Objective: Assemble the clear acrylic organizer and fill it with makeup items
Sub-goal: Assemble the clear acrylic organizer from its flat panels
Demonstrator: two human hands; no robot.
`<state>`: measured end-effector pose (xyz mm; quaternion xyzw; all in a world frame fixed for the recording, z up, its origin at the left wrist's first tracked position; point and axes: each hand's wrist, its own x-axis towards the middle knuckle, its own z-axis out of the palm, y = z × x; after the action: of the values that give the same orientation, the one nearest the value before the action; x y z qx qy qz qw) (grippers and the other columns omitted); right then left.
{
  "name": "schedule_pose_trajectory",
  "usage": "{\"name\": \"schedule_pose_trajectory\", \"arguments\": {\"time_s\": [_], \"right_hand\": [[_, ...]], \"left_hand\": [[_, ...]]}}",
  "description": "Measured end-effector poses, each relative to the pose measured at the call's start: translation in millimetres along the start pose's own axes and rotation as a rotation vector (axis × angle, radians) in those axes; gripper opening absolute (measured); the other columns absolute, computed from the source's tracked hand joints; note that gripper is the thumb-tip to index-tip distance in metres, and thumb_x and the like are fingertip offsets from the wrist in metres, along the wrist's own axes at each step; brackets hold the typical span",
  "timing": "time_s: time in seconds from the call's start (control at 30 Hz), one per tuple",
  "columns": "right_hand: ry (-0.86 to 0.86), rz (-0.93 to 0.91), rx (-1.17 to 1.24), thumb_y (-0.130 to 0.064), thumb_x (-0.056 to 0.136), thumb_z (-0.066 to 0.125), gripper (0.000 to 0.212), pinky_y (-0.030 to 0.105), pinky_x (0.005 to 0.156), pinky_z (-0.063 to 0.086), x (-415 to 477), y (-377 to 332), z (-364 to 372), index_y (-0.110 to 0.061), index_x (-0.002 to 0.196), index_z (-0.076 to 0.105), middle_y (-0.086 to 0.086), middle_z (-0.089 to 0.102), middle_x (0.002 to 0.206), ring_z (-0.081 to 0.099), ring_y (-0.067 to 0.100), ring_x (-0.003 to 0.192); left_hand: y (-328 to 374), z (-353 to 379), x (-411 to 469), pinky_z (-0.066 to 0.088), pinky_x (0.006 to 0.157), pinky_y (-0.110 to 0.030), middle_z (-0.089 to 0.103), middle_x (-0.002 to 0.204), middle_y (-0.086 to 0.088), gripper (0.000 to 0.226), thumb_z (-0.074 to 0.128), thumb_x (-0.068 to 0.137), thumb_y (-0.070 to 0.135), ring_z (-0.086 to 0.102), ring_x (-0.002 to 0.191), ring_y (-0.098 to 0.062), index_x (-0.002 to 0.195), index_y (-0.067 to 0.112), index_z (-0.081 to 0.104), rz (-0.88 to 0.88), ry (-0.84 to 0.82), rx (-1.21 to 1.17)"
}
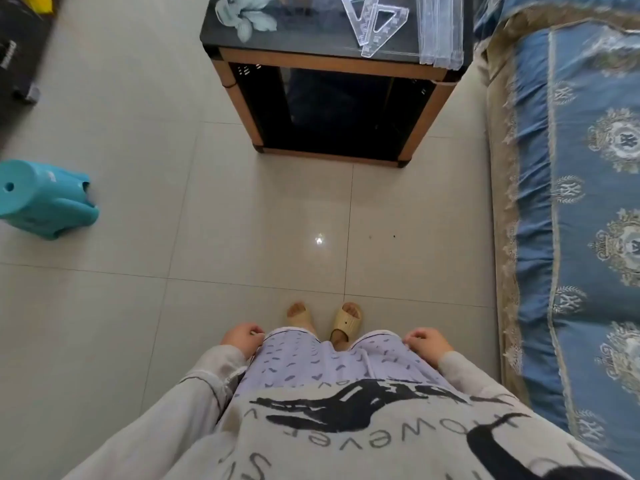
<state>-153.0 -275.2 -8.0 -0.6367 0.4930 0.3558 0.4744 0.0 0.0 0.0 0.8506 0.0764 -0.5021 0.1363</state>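
On the small dark table [311, 29] ahead of me, that's where the organizer lies, all in pieces: two triangular side pieces [367, 49] overlapping near the middle of the top, and a stack of clear panels [440, 29] just beside them at the right edge, close to the bed [571, 168]. Nothing is joined yet, so I reckon I'm right at the start. I'm standing well back on the floor tiles [242, 220], my left hand [242, 336] and my right hand [426, 341] hanging at my thighs, fingers loosely curled, nothing in either.

First job, as I see it: step up to the table and sort the parts before slotting anything. Clear acrylic on a glossy dark top is hard to read, so I'd lift each piece by its edges, both hands, and find the slots in the triangles before offering a panel to them. The panels look thin and probably slippery, so I'd take one off the stack at a time rather than drag the lot toward the edge. The teal stool [45, 202] off to my left could give me a seat. I see no makeup items from here.
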Motion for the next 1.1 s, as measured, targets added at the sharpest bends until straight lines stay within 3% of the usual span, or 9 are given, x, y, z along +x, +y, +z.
{"name": "schedule_pose_trajectory", "arguments": {"time_s": [0.1,0.2,0.43,0.63,0.73,0.83,0.93,1.0,1.1], "right_hand": [[0.019,-0.035,0.089,-0.001,0.093,0.042,0.033,0.011,0.026,0.031,11,-17,-14,-0.014,0.063,0.048,0.007,0.045,0.056,0.038,0.016,0.046],[0.009,-0.075,0.098,-0.003,0.094,0.041,0.029,0.010,0.025,0.030,16,-42,-33,-0.012,0.067,0.048,0.007,0.045,0.058,0.039,0.016,0.047],[0.010,-0.120,0.130,-0.003,0.094,0.041,0.030,0.011,0.029,0.030,34,-85,-62,-0.014,0.067,0.048,0.006,0.045,0.059,0.039,0.015,0.048],[0.032,-0.069,0.141,-0.002,0.093,0.041,0.027,0.010,0.027,0.030,61,-120,-76,-0.012,0.070,0.048,0.006,0.045,0.058,0.040,0.016,0.047],[0.060,-0.003,0.142,-0.003,0.093,0.042,0.026,0.010,0.026,0.030,75,-139,-82,-0.012,0.070,0.047,0.006,0.046,0.058,0.040,0.015,0.046],[0.098,0.082,0.191,-0.001,0.093,0.042,0.029,0.008,0.024,0.025,90,-154,-87,-0.010,0.065,0.045,0.008,0.043,0.054,0.041,0.012,0.033],[0.154,0.134,0.208,0.004,0.092,0.041,0.034,0.006,0.024,0.020,99,-167,-91,-0.009,0.060,0.043,0.009,0.041,0.052,0.035,0.009,0.021],[0.172,0.152,0.232,0.005,0.091,0.042,0.036,0.009,0.025,0.026,103,-176,-96,-0.008,0.058,0.043,0.009,0.041,0.052,0.037,0.016,0.034],[0.197,0.148,0.226,0.006,0.087,0.048,0.037,0.022,0.048,0.033,108,-189,-106,-0.010,0.054,0.046,0.005,0.046,0.057,0.042,0.018,0.059]], "left_hand": [[4,10,2,0.046,0.079,-0.025,0.065,0.119,-0.015,0.027,0.047,0.092,0.012,0.060,0.105,-0.027,0.113,0.006,0.063,-0.041,-0.016,0.010],[10,17,4,0.042,0.093,-0.027,0.063,0.123,-0.012,0.028,0.046,0.094,0.016,0.056,0.114,-0.029,0.115,0.008,0.063,-0.083,-0.020,-0.007],[38,3,18,0.042,0.093,-0.029,0.065,0.119,-0.015,0.026,0.048,0.092,0.011,0.056,0.112,-0.030,0.111,0.004,0.064,-0.128,-0.007,-0.079],[81,-37,53,0.038,0.076,-0.023,0.066,0.100,-0.016,0.015,0.046,0.091,0.007,0.053,0.073,-0.022,0.092,0.008,0.061,-0.090,-0.028,-0.089],[109,-69,75,0.039,0.075,-0.022,0.059,0.087,-0.011,0.012,0.046,0.091,0.007,0.052,0.078,-0.022,0.086,0.013,0.056,-0.073,-0.028,-0.081],[140,-106,99,0.045,0.084,-0.027,0.067,0.100,-0.018,0.020,0.046,0.090,0.008,0.059,0.092,-0.027,0.097,0.010,0.065,-0.032,-0.033,-0.030],[173,-142,124,0.044,0.073,-0.028,0.067,0.109,-0.021,0.027,0.044,0.090,0.006,0.060,0.084,-0.027,0.109,0.003,0.063,0.012,-0.049,-0.008],[197,-164,137,0.040,0.057,-0.024,0.062,0.095,-0.018,0.022,0.045,0.090,0.005,0.054,0.062,-0.022,0.101,0.008,0.063,0.061,-0.039,-0.021],[231,-192,153,0.034,0.049,-0.022,0.058,0.078,-0.008,0.013,0.046,0.088,0.004,0.053,0.044,-0.007,0.089,0.013,0.055,0.105,-0.018,-0.088]]}}
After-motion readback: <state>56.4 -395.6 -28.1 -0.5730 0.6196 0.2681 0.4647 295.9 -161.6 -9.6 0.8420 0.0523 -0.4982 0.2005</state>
